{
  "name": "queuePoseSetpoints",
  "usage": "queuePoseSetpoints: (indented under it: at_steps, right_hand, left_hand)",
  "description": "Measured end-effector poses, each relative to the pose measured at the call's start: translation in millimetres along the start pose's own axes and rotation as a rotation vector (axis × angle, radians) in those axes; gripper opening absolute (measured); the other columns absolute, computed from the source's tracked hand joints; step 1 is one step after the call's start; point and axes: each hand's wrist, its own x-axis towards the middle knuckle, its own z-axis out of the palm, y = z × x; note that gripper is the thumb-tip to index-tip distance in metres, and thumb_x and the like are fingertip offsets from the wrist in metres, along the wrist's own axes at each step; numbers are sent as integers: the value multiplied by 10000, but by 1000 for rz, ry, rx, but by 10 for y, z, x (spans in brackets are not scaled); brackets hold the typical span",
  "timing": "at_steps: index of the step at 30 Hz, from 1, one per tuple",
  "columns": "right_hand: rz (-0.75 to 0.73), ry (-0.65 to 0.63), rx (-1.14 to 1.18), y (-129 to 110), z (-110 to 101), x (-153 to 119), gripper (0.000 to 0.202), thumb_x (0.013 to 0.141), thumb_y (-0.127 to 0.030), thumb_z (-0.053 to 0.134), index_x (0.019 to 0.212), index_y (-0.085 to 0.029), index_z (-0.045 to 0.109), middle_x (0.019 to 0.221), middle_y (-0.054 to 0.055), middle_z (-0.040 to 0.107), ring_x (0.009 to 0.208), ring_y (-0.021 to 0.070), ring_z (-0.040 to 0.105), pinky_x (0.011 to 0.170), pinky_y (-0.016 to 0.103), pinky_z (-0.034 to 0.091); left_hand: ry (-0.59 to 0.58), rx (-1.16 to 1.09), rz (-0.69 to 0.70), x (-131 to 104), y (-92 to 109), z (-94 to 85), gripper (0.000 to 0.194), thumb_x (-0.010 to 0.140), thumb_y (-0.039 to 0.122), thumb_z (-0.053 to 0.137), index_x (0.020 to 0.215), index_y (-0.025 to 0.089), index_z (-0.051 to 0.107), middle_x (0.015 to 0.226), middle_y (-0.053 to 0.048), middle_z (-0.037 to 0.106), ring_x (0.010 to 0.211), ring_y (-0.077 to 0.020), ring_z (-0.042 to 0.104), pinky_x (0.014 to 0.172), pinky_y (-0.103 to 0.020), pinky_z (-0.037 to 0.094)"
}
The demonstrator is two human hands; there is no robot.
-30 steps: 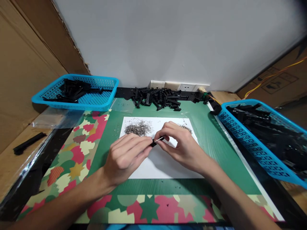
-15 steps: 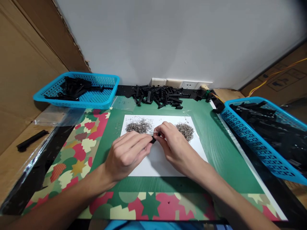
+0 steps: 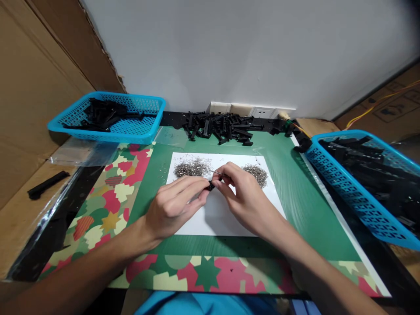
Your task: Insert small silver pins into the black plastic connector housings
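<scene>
My left hand [image 3: 175,199] is closed, its thumb and fingertips pinching a small black plastic part [image 3: 211,186] above the white paper [image 3: 213,218]. From the fingers of my right hand [image 3: 243,188] a thin metal tool [image 3: 215,172] points leftward, just over the part. The right thumb is close against that black part; the fingers hide most of both items. Behind the left hand lies a heap of tiny bent metal pieces [image 3: 192,168]. Another heap of small metal pieces [image 3: 257,175] lies beyond the right hand.
Black plastic parts [image 3: 223,127] are piled along the wall. Blue baskets hold more: the left basket [image 3: 131,136] and the right basket [image 3: 357,210]. One long black part [image 3: 47,184] lies on cardboard at left. Wall sockets [image 3: 262,112] sit behind the green mat [image 3: 305,218].
The metal tool's tip has tilted upward and the right fingers have shifted slightly. Both hands still meet at the black part. The whole view has moved a little.
</scene>
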Motion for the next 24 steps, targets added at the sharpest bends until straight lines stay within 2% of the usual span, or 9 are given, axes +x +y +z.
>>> queuePoseSetpoints:
  at_steps: [9, 14, 17, 21, 24]
  right_hand:
    - [47, -10, 38, -31, 9, -14, 153, 1064, -266, 510, 961, -199, 601, 948, 68, 650, 812, 194, 582, 730, 330, 443]
    - [55, -27, 100, -75, -58, 5, 146, 1077, -286, 516, 994, -205, 605, 949, 45, 653, 812, 178, 583, 734, 313, 450]
    - [55, 42, 141, -82, -135, 13, 174, 1096, -336, 504, 1057, -216, 624, 913, 26, 660, 776, 169, 573, 693, 302, 439]
    - [-11, 170, 56, -67, -258, -3, 187, 1089, -354, 540, 1054, -228, 673, 965, 44, 675, 816, 182, 590, 677, 308, 433]
    - [-79, 177, 11, -79, -335, -22, 155, 1065, -325, 591, 1010, -234, 703, 945, 46, 662, 837, 193, 597, 701, 321, 447]
  left_hand:
    - [12, -7, -19, -10, -3, 6, 239, 926, 41, 704, 1129, 165, 725, 1079, -88, 805, 946, -192, 782, 879, -330, 672]
    - [38, -20, -44, 15, 20, 2, 241, 902, 28, 727, 1107, 155, 728, 1039, -81, 804, 920, -179, 776, 866, -311, 665]
    - [53, -56, -108, 55, 40, -19, 245, 895, 49, 742, 1113, 160, 731, 1012, -69, 803, 915, -184, 771, 874, -329, 666]
    - [41, -112, -156, 84, 65, -45, 263, 927, 56, 725, 1165, 168, 721, 1084, -66, 805, 996, -183, 775, 945, -325, 658]
    - [46, -178, -184, 64, 78, -42, 300, 967, 34, 670, 1232, 171, 695, 1147, -71, 801, 1069, -180, 776, 981, -307, 653]
